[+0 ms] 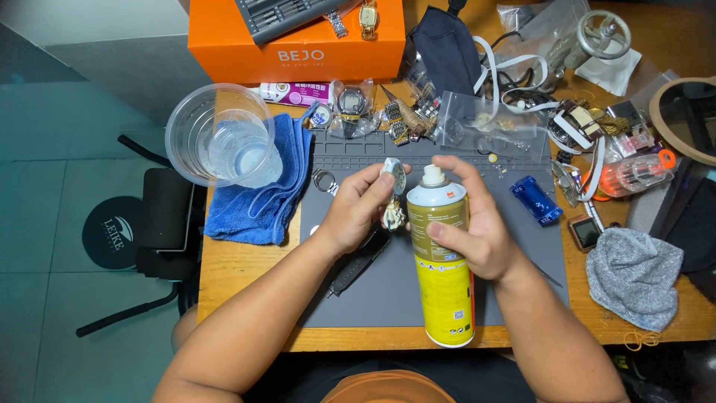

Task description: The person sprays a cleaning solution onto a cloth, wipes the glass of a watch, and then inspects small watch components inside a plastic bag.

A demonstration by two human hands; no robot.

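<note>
- Nearest the camera, the spray can (441, 261) stands upright over the grey mat (388, 298), the landmark for all that follows, and its base hangs over the mat's near edge.
- Off the mat's left edge lies a blue towel (261, 194) with a clear plastic cup (224, 142) resting on it.
- Over the mat's middle, the left hand (358, 209) pinches a small watch (393, 175) between thumb and fingertips, its band dangling; the watch sits just left of the can's nozzle (432, 175).
- Under that wrist, a dark folded tool (358, 261) lies on the mat.
- The right hand (477, 224) is clenched round the can, forefinger arched over the nozzle top.
- My reading: can and watch are lined up, no mist or wetness shows, so spraying looks not yet done; wiping would remain.
- On the mat's right part lies a blue case (535, 200).
- Behind the mat sit an orange box (298, 45) and bagged watches (350, 104).
- Right of the mat lies a grey cloth (634, 276).
</note>
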